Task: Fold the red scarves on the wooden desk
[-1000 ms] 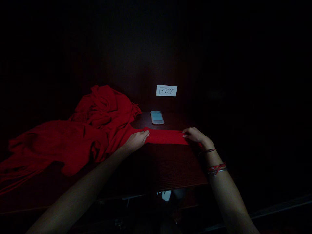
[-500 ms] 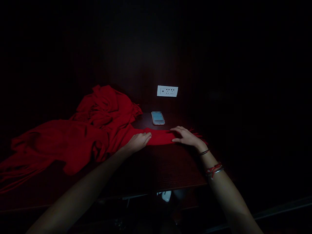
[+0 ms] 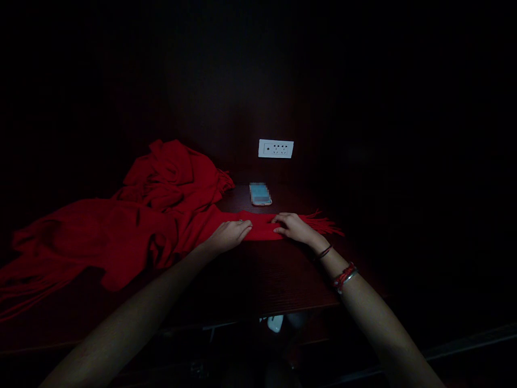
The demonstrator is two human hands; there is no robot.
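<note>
A red scarf (image 3: 264, 231) with fringed ends lies across the dark tabletop, its near strip narrow and flattened. My left hand (image 3: 231, 235), a ring on one finger, is closed on this strip near the middle, fingers together. Farther right, my right hand (image 3: 294, 227) touches the same strip with fingers curved and the thumb apart from them. Past its wrist, the strip's fringe (image 3: 323, 223) spreads over the table. The rest of the scarf fabric (image 3: 169, 183) is bunched in loose folds on the left.
A phone (image 3: 260, 194) with a blurred screen lies behind the strip. On the dark back wall is a white socket panel (image 3: 276, 149). The table's front edge (image 3: 283, 312) runs below my hands, with a small white object (image 3: 275, 323) beneath it. Deep shadow covers both sides.
My right hand has slid left along the strip, closer to my left hand, and its fingers have drawn a little nearer together. More of the right fringe shows. My left hand stays in place.
</note>
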